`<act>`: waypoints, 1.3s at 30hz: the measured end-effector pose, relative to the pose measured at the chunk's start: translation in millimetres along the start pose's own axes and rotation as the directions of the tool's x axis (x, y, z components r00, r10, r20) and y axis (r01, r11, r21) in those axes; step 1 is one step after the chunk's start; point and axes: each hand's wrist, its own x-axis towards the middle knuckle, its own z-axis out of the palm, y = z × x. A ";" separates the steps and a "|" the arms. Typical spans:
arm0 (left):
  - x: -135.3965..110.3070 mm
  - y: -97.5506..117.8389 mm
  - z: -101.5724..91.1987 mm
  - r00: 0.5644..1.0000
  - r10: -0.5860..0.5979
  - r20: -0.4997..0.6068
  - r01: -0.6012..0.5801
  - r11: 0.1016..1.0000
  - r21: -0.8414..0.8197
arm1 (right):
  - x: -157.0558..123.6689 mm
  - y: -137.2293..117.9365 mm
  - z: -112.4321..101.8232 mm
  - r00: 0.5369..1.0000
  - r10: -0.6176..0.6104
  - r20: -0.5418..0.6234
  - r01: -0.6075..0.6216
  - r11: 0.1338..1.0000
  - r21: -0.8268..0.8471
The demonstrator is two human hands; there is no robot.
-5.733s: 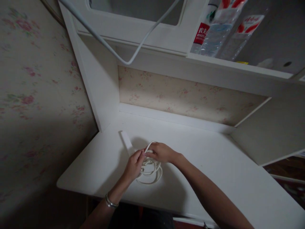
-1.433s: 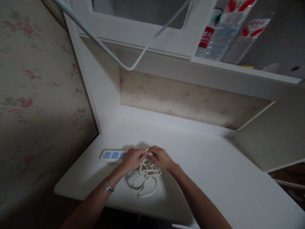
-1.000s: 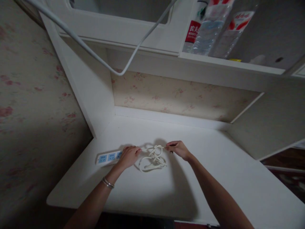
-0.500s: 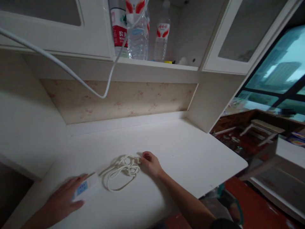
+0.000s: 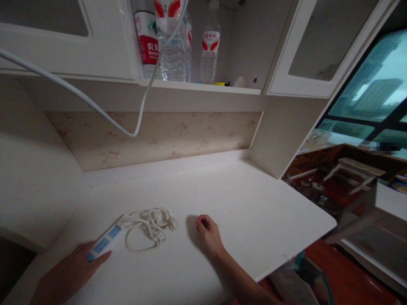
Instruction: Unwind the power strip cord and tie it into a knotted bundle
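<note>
A white power strip with blue socket faces lies slantwise at the left of the white desk. My left hand grips its near end, thumb on one side and fingers on the other. From the strip's far end runs a cream cord, loosely bundled in loops on the desk. My right hand is to the right of the bundle, apart from it, its fingers curled in towards the thumb. Nothing shows inside that curl.
Above the desk, an open cupboard shelf holds plastic water bottles. A white cable hangs down across the cupboard front. Right of the desk, a stool stands on the floor, and a bag-like bin sits below the desk's edge.
My right hand has moved away from the cord's end, which it touched before. The power strip and cord bundle have shifted left in view, and my left hand now covers less of the strip.
</note>
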 end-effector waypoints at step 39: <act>-9.8 216.1 57.7 0.990 -0.107 -0.090 -0.034 0.445 -0.895 | 5.2 -3.8 121.8 0.895 0.054 0.444 -0.107 0.990 0.094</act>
